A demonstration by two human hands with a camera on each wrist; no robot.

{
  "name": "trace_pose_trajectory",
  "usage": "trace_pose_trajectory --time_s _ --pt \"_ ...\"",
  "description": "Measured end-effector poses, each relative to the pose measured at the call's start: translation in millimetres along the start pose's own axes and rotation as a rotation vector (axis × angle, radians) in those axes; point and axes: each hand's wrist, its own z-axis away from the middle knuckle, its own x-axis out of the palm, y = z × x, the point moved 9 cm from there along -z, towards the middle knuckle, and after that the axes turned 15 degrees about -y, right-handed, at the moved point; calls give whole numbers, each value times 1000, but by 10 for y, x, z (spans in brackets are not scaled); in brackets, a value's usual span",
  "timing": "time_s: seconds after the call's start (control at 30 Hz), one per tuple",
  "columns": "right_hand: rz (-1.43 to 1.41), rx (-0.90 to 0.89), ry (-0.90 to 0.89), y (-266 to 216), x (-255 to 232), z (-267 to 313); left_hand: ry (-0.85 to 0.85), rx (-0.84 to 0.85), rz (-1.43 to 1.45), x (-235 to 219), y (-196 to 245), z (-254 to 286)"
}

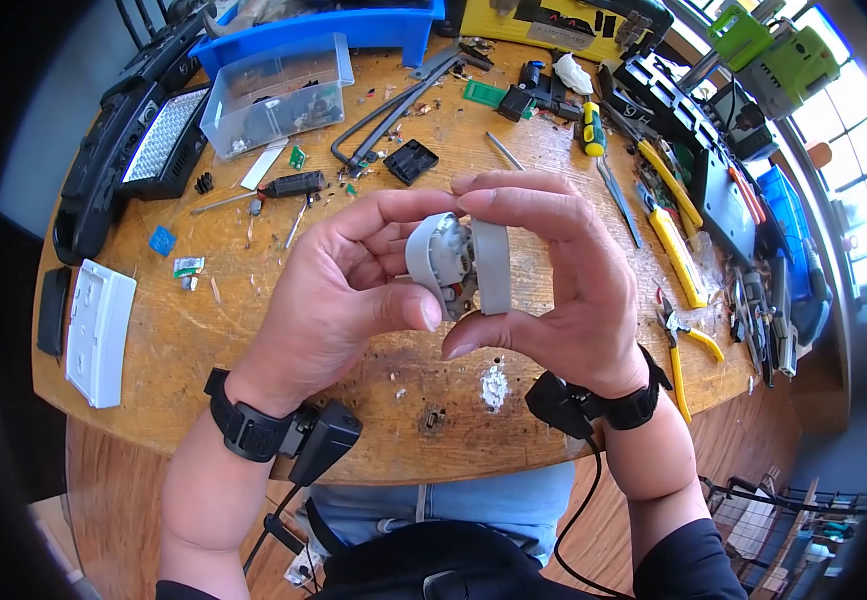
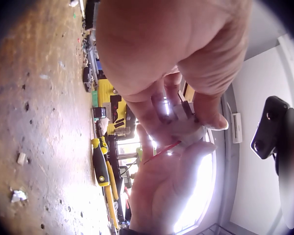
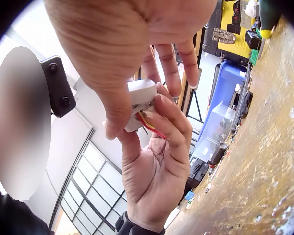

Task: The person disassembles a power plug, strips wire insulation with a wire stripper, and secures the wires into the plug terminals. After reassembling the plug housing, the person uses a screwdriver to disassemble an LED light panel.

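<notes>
Close to the front of the bench, both hands hold up a small light-grey plastic housing in two parts, with a gap showing inner parts between them. My left hand point(image 1: 318, 300) grips the left part point(image 1: 433, 250), its thumb along the lower edge. The right part point(image 1: 492, 268) sits between thumb and fingers of my right hand point(image 1: 593, 290), thumb below and fingers over the top. Red and yellow wires point(image 3: 152, 128) come out of the housing in the right wrist view. The left fingertips are partly hidden behind the housing.
A white plastic cover point(image 1: 99, 335) lies at the left edge. Behind the hands are a clear bin point(image 1: 278, 105), a black square part point(image 1: 411, 161) and hex keys. Yellow-handled pliers point(image 1: 688, 345), a yellow cutter point(image 1: 675, 250) and a screwdriver point(image 1: 593, 130) lie right.
</notes>
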Motion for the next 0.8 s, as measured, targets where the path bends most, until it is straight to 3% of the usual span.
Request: trace_pose_trajectory --time_s 0.33,0.6,0.8 --pt "72 75 -67 -19 41 13 33 -40 -41 8 22 16" --pt "-56 99 -203 -17 72 3 76 -64 -105 -22 79 36" --pt "-138 44 -158 37 55 16 25 -83 -113 17 73 35"
